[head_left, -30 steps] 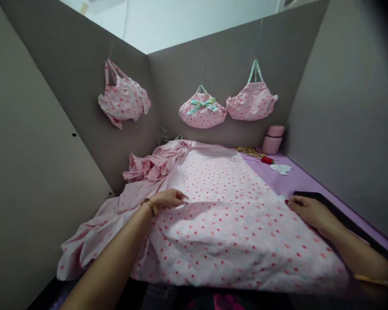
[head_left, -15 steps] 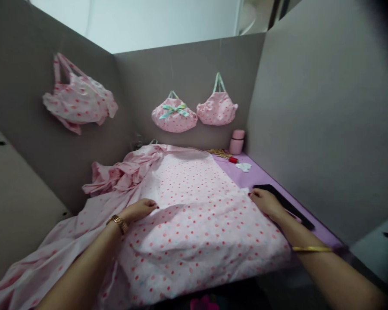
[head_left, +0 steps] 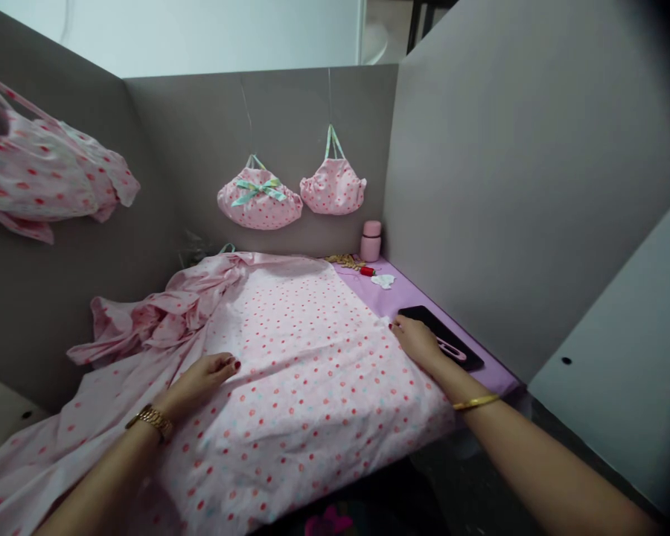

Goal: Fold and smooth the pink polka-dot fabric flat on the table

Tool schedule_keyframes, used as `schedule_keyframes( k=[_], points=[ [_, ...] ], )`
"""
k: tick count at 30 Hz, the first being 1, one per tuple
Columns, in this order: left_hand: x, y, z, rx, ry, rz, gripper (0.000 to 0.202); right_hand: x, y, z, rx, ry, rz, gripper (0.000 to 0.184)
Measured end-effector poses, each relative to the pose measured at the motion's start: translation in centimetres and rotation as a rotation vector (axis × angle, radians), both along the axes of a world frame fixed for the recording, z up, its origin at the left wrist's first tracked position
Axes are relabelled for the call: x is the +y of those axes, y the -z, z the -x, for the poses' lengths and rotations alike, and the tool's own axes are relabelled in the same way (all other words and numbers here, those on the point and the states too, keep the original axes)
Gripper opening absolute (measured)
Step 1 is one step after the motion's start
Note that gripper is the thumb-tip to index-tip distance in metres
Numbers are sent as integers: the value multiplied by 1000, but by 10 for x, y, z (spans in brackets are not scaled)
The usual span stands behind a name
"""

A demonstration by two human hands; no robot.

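The spotted cloth (head_left: 313, 402) hangs over the near edge of the bench (head_left: 380, 298), so its weight could drag it crooked. The left hand (head_left: 204, 377) curls on it, grip unclear; the right hand (head_left: 418, 342) pinches its side edge and could knock the pink tool (head_left: 452, 348) alongside.

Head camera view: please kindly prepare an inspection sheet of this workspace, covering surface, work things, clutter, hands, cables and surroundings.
Surface: purple tabletop, largely covered by pink dotted cloth.
Work things: the cloth, spread out, bunched at left.
Clutter: pink flask, red thread spool, white scrap; flat black object with pink tool on it.
Hands: left hand over the cloth, right hand at its right edge; grips unclear.
Cables: nothing seen.
Surroundings: grey panels, three dotted pieces hanging before them.
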State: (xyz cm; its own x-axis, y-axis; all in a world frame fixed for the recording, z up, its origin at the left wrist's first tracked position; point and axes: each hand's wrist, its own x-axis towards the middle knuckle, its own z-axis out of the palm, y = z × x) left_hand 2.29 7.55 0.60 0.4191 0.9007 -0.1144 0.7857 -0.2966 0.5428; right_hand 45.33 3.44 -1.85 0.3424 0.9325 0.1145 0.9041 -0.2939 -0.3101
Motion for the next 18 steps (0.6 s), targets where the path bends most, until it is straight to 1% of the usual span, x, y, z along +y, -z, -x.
schedule_keyframes(
  k=[5,9,12,15,17,18],
  points=[
    [-7,8,-1,125,-45,-188,35,-3,2,5,-65,16,23,28],
    [-12,16,0,213,-161,-293,34,-5,1,10,-94,22,34,28],
    [-14,17,1,273,-237,-365,36,-5,0,12,-104,29,37,29],
    [-17,12,-1,319,-231,-439,34,-7,-3,14,-113,39,37,28],
    [-23,9,-8,319,-206,-508,35,-11,-8,17,-119,49,32,28],
    [-28,9,-14,307,-191,-553,38,-14,-11,19,-130,45,5,29]
  ],
)
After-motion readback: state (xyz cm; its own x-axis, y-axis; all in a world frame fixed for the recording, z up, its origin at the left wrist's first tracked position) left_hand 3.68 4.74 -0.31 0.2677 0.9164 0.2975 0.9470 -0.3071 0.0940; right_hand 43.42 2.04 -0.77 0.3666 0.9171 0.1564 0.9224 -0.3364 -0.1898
